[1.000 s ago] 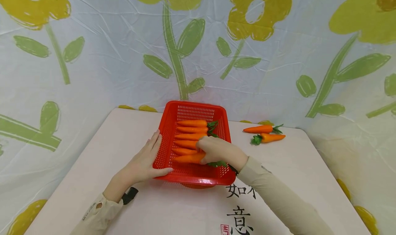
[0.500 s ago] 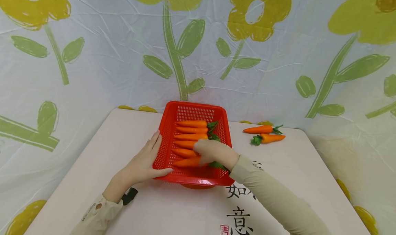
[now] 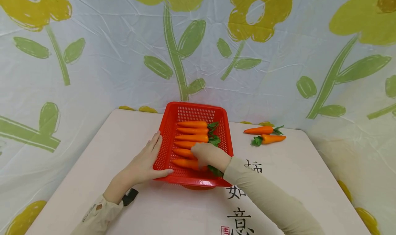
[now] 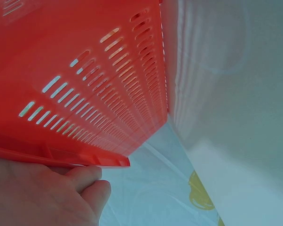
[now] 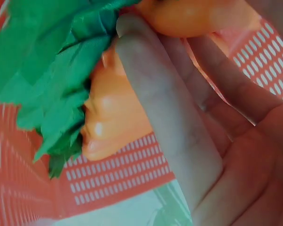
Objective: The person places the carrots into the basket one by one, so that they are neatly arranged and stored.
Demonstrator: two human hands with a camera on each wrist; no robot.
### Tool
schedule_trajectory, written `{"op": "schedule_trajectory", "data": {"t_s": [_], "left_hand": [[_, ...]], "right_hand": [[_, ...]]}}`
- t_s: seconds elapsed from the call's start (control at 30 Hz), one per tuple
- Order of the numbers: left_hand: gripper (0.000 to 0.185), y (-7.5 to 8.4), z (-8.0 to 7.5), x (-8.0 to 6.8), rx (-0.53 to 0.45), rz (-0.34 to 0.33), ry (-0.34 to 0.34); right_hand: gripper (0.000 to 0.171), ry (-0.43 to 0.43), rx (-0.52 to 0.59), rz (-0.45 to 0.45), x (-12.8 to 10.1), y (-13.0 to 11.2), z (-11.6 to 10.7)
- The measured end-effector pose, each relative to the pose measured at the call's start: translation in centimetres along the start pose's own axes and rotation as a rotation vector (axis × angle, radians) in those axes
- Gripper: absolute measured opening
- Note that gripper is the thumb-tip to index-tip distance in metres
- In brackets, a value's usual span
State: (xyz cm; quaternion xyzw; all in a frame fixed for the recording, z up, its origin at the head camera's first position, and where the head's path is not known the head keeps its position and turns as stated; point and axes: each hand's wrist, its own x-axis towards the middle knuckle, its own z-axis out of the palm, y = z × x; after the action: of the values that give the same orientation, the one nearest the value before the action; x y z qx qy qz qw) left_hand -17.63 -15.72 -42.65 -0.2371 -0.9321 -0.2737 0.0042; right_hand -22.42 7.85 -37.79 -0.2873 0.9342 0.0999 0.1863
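Centre of frame: red basket [image 3: 165, 144] on the desk [image 3: 92, 156]. Left hand [image 3: 143, 161], fingers straight, rests against its left wall. Right hand [image 3: 208, 156] curls round the nearest carrot [image 3: 182, 163] inside. Two carrots [image 3: 264, 134] lie right of centre.

Pale beige table [image 3: 92, 166] fills lower half of head view, corners rounded. Black Chinese characters [image 3: 240, 212] printed on tabletop near front edge, small red stamp [image 3: 224, 229] beside them. White wrinkled cloth backdrop [image 3: 123, 63] hangs behind and around table, folding at both sides. Backdrop printed with large yellow flowers [image 3: 259, 13], green stems [image 3: 174, 54] and green leaves [image 3: 157, 66]. Light even and soft, faint shadows on tabletop. Floor not in view.
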Motion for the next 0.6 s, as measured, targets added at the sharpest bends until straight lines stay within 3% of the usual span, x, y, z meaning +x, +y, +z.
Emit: {"op": "schedule_trajectory", "data": {"t_s": [0.27, 0.6], "left_hand": [[0.124, 0.2, -0.1, 0.0, -0.002, -0.003, -0.002], [0.125, 0.2, 0.0, 0.0, 0.008, -0.004, -0.003]], "right_hand": [[0.016, 0.103, -0.037, -0.051, -0.4, -0.4, 0.9], [0.016, 0.081, 0.018, -0.012, -0.2, -0.1, 1.3]]}}
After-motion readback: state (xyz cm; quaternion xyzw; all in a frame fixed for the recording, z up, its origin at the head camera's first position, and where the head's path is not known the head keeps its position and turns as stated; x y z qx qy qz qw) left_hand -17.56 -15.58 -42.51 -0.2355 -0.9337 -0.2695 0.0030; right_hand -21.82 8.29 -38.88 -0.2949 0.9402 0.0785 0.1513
